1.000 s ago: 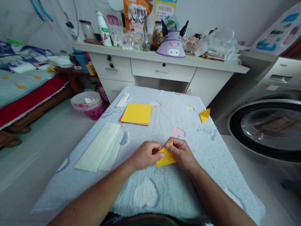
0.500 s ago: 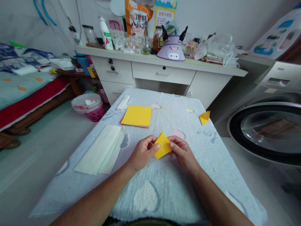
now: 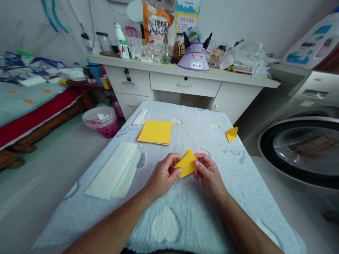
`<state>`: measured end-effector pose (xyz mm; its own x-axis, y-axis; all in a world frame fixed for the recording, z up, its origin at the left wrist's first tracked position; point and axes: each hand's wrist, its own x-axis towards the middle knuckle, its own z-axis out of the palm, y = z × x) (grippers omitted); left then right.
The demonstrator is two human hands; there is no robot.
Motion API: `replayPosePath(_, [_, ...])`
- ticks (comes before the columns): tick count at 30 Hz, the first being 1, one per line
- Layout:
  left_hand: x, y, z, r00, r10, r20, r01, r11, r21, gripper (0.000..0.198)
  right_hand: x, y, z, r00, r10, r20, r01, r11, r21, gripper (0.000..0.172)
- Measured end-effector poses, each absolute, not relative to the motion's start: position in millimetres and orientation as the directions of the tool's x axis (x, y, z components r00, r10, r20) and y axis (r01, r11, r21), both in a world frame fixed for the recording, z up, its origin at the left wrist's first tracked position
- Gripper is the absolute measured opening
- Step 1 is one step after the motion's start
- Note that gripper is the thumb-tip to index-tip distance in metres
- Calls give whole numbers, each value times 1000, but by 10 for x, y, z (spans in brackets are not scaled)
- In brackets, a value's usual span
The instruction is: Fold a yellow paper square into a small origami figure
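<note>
A small folded piece of yellow paper is held up between both hands over the cloth-covered table. My left hand pinches its left corner between thumb and fingers. On the right edge, my right hand grips the paper with its thumb in front. Beyond my left hand lies a stack of square coloured paper, yellow on top. A folded yellow paper shape rests near the table's right edge.
A pale folded sheet lies at the left, with a white box farther back. Behind the table stands a cluttered white desk. A pink bin is on the floor at left, a washing machine at right.
The held yellow paper has shifted slightly right and turned, and its top folds now show a little apart. My right hand has moved slightly right with it.
</note>
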<state>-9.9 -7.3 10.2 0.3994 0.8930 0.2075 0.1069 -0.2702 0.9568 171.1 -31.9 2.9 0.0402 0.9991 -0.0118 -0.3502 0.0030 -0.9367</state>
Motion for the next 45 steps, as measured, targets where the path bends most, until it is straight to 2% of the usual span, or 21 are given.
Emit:
replayPosePath(5, [-110,-51,96,377,882,284,198,-376,905,16,1666,-327,71,50,997,58,-377,72,-923,31])
replayPosePath(9, [-115,-36,105,398,831,389,206,-494,845,13,1634,-333,77,48,997,68,-404,82,-911,34])
replayPosePath(15, [-125,-33,128,416,786,457,247,-581,775,10,1610,-332,66,76,995,70,-428,96,-899,42])
replayPosePath(17, [-136,-34,128,384,779,496,253,-605,755,13,1614,-324,50,130,989,76,-406,123,-906,39])
replayPosePath(20, [-152,-35,125,347,774,529,267,-622,736,14,1624,-313,31,184,978,103,-347,163,-924,26])
replayPosePath(26, [-158,-29,120,337,791,510,296,-603,741,11,1611,-330,60,220,968,123,-233,174,-957,19])
replayPosePath(36, [-159,-37,122,347,819,458,300,-559,773,10,1587,-358,53,207,966,157,-190,197,-962,19])
replayPosePath(45, [-162,-31,134,373,771,516,283,-624,728,17,1584,-353,41,221,960,172,-197,216,-956,23])
